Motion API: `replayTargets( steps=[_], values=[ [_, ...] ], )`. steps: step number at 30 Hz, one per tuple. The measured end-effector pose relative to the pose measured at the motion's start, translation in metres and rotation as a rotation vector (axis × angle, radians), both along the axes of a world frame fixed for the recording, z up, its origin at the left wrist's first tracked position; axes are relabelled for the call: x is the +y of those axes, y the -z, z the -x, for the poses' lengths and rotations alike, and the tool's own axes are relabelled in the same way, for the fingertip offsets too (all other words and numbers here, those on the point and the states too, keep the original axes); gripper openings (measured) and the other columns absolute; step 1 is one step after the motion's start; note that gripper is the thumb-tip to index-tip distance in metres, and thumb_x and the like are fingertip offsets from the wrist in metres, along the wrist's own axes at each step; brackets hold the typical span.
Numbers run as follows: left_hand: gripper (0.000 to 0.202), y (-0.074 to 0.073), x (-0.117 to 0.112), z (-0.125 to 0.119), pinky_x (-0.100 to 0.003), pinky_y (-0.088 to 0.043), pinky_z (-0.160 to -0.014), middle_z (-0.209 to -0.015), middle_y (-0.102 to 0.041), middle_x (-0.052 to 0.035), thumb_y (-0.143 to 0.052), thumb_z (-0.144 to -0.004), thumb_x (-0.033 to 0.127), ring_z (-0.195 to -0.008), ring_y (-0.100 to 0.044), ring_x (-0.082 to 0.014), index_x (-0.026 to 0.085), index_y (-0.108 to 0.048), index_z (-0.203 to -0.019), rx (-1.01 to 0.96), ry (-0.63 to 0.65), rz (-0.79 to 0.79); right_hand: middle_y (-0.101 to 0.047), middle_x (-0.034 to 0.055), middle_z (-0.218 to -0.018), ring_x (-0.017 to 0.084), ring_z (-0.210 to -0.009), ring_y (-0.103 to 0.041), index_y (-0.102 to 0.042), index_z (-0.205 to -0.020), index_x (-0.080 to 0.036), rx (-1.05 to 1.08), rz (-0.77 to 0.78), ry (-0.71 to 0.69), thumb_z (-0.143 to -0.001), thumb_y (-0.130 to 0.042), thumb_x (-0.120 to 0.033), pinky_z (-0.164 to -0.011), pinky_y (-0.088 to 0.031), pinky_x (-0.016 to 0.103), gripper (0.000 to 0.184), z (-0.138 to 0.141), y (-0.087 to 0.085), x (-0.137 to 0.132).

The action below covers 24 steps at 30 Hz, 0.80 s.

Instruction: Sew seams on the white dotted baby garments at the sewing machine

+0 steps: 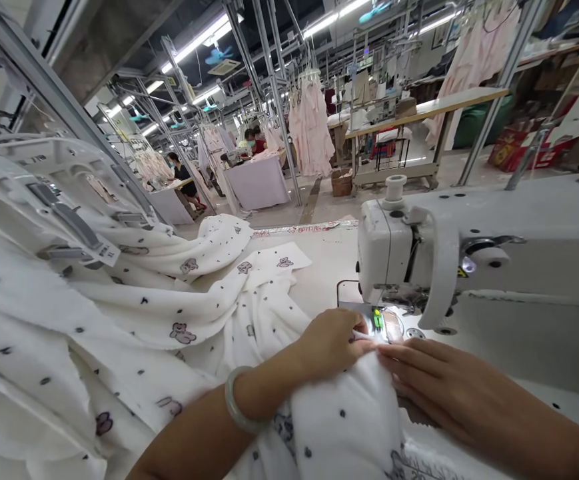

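A white fabric (169, 313) printed with small bears and dark dots lies heaped over the table and runs under the head of a white sewing machine (469, 247). My left hand (332, 343), a pale bangle on its wrist, rests closed on the fabric, its fingertips pinching the edge right by the lit presser foot (380, 321). Beside it on the right, my right hand (434, 377) lies flat on the fabric with its fingers stretched toward the needle area. The two hands almost touch.
A white plastic rack (44, 200) stands at the left, partly draped with fabric. Beyond the table are an aisle, metal poles, hanging pink garments (312, 127), other sewing tables and seated people (182, 177) at work far back.
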<state>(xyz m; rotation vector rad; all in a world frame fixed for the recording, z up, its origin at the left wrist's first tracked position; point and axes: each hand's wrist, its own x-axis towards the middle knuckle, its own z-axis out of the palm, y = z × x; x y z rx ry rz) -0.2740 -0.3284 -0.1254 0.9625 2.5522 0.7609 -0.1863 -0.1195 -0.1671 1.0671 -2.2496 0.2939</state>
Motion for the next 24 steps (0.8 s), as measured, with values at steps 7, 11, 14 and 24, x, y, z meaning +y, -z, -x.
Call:
replayTargets(
  steps=[7, 11, 14, 24],
  values=[
    [0.014, -0.004, 0.002, -0.007, -0.034, -0.05, -0.095, -0.104, -0.065, -0.0072, -0.072, -0.091, 0.03, -0.103, -0.061, -0.0239, 0.018, -0.064, -0.09, 0.045, -0.086, 0.0, -0.078, 0.0076, -0.11, 0.022, -0.096, -0.071, -0.073, -0.119, -0.015, -0.063, 0.018, 0.0, -0.113, -0.038, -0.026, -0.09, -0.055, 0.04, 0.037, 0.002, 0.002, -0.001],
    [0.012, -0.007, 0.003, -0.007, -0.034, -0.05, -0.097, -0.103, -0.064, -0.0072, -0.067, -0.092, 0.028, -0.105, -0.061, -0.0235, 0.018, -0.062, -0.088, 0.039, -0.1, 0.03, -0.078, 0.008, -0.112, 0.022, -0.097, -0.071, -0.072, -0.12, -0.016, -0.116, 0.031, -0.026, -0.113, -0.042, -0.028, -0.09, -0.053, 0.04, 0.033, 0.003, 0.001, 0.001],
    [0.011, -0.008, 0.006, -0.007, -0.036, -0.049, -0.1, -0.103, -0.065, -0.0077, -0.065, -0.093, 0.026, -0.106, -0.06, -0.0244, 0.018, -0.062, -0.086, 0.059, -0.075, 0.084, -0.077, 0.009, -0.112, 0.022, -0.097, -0.07, -0.072, -0.116, -0.016, -0.141, 0.038, -0.012, -0.113, -0.039, -0.028, -0.091, -0.051, 0.041, 0.035, 0.003, 0.001, 0.0],
    [0.012, 0.006, 0.015, -0.007, -0.041, -0.043, -0.109, -0.118, -0.058, -0.0063, -0.063, -0.09, 0.021, -0.119, -0.052, -0.0245, 0.019, -0.055, -0.081, 0.155, -0.096, 0.076, -0.076, 0.0056, -0.107, 0.022, -0.093, -0.067, -0.069, -0.102, -0.019, -0.119, 0.009, 0.018, -0.11, -0.041, -0.022, -0.088, -0.046, 0.039, 0.029, 0.002, -0.004, 0.001]
  ],
)
